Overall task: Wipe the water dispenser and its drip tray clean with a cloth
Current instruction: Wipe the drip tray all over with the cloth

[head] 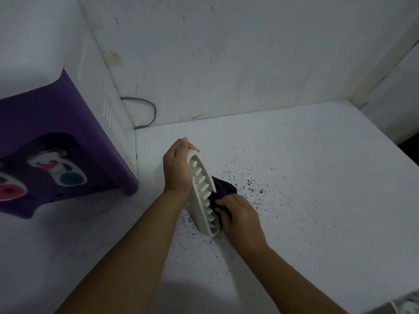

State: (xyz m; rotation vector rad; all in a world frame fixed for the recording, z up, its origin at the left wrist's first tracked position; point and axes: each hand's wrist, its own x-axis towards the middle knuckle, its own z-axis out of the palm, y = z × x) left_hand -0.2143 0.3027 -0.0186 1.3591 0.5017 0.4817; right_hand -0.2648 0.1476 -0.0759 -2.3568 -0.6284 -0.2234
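Note:
A purple and white water dispenser [54,137] stands at the left, with a blue tap [72,179] and a red tap [10,191] on its front. My left hand [176,168] grips the far end of the white slotted drip tray [203,196], held tilted on edge above the counter. My right hand [238,217] grips a dark purple cloth [223,188] and presses it against the tray's right side near its lower end. Part of the cloth is hidden behind the tray.
The white counter [306,189] is scattered with dark specks around and under the tray. A grey cable [149,109] loops behind the dispenser along the stained white wall [226,53]. The counter's right edge [403,159] drops off at the far right.

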